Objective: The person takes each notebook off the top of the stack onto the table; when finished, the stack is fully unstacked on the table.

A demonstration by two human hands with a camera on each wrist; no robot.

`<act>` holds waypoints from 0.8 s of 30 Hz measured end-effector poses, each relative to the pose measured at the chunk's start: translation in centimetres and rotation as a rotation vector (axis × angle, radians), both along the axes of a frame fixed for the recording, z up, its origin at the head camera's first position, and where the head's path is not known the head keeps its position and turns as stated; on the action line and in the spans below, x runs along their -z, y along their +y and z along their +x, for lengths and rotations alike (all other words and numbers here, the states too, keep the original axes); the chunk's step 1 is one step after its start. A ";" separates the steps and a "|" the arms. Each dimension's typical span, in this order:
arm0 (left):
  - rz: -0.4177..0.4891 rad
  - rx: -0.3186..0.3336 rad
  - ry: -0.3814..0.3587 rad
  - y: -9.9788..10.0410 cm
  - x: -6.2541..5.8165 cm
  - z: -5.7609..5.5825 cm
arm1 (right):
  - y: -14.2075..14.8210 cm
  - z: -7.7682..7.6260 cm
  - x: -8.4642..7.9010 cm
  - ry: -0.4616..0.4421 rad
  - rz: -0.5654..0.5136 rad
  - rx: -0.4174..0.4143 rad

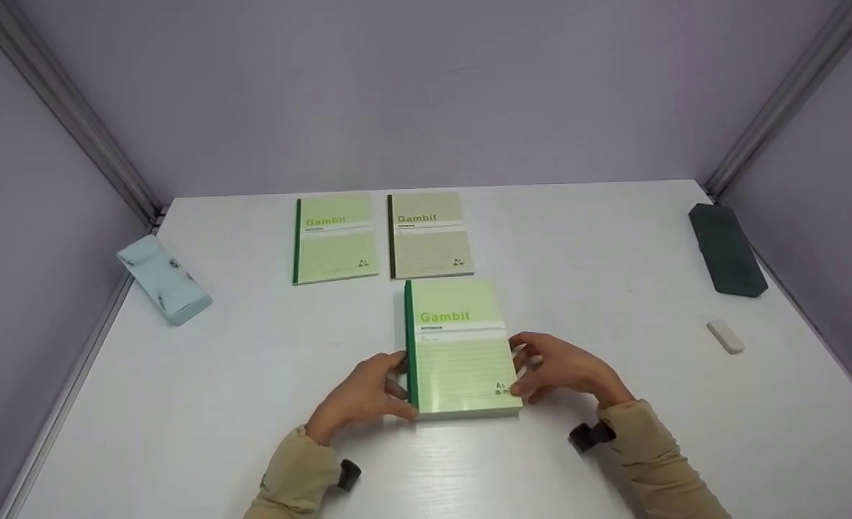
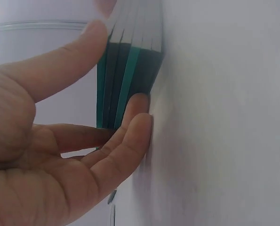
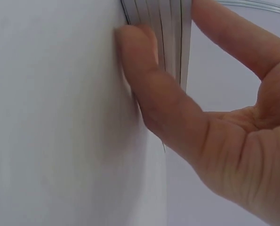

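Note:
A stack of notebooks [image 1: 462,360] lies in front of me in the head view, its top cover pale green and marked "Gambit". The left wrist view shows its green and dark spines [image 2: 130,70]; in the right wrist view its white page edges [image 3: 165,28] show. My left hand [image 1: 365,393] grips the stack from the spine side, thumb at the near corner and fingers curled against the spines. From the opposite side my right hand [image 1: 566,367] holds it, thumb near the top cover's edge, fingers along the page edges. Some fingertips are hidden.
Behind the stack lie a green notebook [image 1: 336,249] and a beige notebook [image 1: 433,252], side by side. A light blue case [image 1: 166,281] is at the table's left edge. On the right are a dark green case [image 1: 729,252] and a white eraser-like block [image 1: 725,336].

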State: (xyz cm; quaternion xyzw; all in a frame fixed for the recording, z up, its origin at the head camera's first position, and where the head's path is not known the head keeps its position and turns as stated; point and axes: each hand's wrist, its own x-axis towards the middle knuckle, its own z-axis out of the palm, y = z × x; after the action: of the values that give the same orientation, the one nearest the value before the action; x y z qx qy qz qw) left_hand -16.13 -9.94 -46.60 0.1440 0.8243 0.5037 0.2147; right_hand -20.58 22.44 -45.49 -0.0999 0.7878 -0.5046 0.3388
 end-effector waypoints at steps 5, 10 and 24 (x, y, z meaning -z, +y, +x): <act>-0.027 -0.010 0.013 0.0 -0.1 0.0 | -0.2 0.0 0.0 -0.005 0.004 0.010; -0.026 -0.020 0.002 0.1 -0.3 0.2 | -0.1 0.2 0.2 -0.008 0.018 0.036; -0.102 -0.018 0.079 0.7 -0.3 0.3 | 0.0 1.5 -0.2 -0.002 0.035 0.039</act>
State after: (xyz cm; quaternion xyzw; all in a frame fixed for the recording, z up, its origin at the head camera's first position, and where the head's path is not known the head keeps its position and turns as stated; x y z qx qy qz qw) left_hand -15.78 -9.23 -46.33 0.1453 0.8578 0.4570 0.1847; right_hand -19.06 22.40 -45.25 -0.0782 0.7979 -0.4975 0.3314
